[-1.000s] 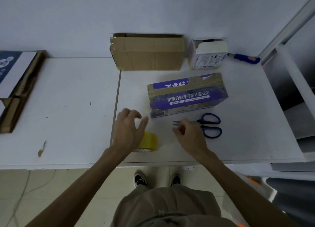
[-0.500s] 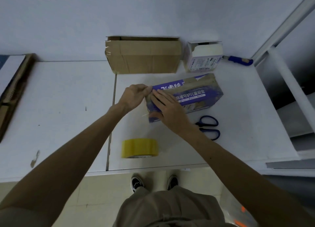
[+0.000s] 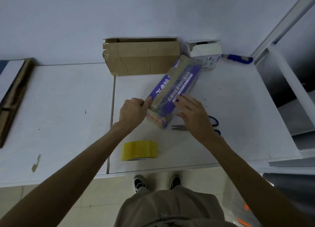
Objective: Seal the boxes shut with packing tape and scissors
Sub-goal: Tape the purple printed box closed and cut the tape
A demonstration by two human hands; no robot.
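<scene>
A purple printed box [image 3: 177, 83] with brown tape along its top lies diagonally on the white table [image 3: 68, 107], its near end toward me. My left hand [image 3: 132, 111] grips that near end's left corner, thumb on the top edge. Flat on the box's right side lies my right hand [image 3: 192, 113], fingers straight. The yellow tape roll [image 3: 139, 150] stands on the table near the front edge, untouched. Blue-handled scissors [image 3: 215, 122] lie right of the box, mostly hidden under my right hand.
A brown cardboard box [image 3: 141, 56] stands against the wall at the back. A small white box [image 3: 204, 51] with open flaps and a blue-handled knife [image 3: 238, 58] sit to its right. Flat cardboard [image 3: 12, 97] lies at the far left. White shelving [image 3: 286, 83] borders the right.
Both hands left the tape roll and scissors and went to the purple box. The box has turned from crosswise to diagonal, its far end swinging toward the white box.
</scene>
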